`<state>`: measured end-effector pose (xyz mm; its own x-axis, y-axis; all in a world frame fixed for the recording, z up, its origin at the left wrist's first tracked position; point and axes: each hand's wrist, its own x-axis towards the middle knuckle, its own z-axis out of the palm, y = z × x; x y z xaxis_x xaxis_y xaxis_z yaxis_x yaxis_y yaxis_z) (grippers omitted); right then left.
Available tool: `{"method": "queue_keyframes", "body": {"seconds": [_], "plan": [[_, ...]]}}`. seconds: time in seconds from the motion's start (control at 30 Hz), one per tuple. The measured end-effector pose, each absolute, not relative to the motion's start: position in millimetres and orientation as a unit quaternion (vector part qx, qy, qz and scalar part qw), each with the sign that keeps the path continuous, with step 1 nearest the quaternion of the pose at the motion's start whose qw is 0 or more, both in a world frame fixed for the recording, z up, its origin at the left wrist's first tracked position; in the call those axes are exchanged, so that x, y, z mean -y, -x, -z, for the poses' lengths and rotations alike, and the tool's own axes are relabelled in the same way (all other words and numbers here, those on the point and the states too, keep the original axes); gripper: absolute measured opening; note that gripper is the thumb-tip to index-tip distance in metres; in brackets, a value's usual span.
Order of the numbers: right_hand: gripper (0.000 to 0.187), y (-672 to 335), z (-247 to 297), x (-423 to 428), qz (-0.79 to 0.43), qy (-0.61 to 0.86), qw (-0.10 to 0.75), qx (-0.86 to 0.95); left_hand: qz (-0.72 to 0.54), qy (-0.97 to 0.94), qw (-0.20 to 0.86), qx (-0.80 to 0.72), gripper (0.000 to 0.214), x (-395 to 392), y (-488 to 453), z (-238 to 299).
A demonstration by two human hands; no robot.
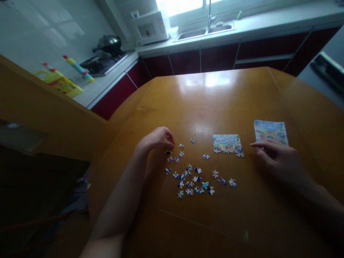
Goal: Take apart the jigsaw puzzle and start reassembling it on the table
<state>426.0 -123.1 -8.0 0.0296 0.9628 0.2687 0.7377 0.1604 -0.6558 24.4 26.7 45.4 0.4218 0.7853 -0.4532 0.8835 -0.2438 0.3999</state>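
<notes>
My left hand (pixel 160 138) hovers low at the left edge of the loose jigsaw pieces. Its fingers are curled with the tips close together beside a dark puzzle piece (pixel 168 152); anything between them is hidden. Over the lower part of a printed picture sheet (pixel 271 129) lies my right hand (pixel 279 154), thumb and index finger drawn together. What they pinch, if anything, is too small to tell. Between the hands, nearer the right one, is a partly assembled jigsaw puzzle (pixel 228 144) with an uneven lower edge. Several loose puzzle pieces (pixel 189 184) are scattered in front of it.
All this lies on a brown wooden table (pixel 199 104) with glare at its far side. Beyond stand a counter with a sink (pixel 192 34), a white microwave (pixel 150 28) and a stove with a pot (pixel 109 43). Yellow bottles (pixel 60 83) stand at the left.
</notes>
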Motion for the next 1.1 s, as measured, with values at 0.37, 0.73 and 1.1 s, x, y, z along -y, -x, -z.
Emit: {"method": "queue_keyframes", "body": {"seconds": [0.37, 0.73, 1.1], "plan": [[0.025, -427, 9, 122, -0.151, 0.64, 0.343, 0.671, 0.183, -0.773, 0.331, -0.51, 0.026, -33, 2, -46], [0.024, -430, 13, 122, -0.141, 0.649, 0.354, 0.658, 0.194, -0.771, 0.334, -0.507, 0.026, -27, -4, -49], [0.025, -428, 8, 122, -0.144, 0.649, 0.326, 0.672, 0.197, -0.774, 0.325, -0.506, 0.044, -16, -16, -55]]}}
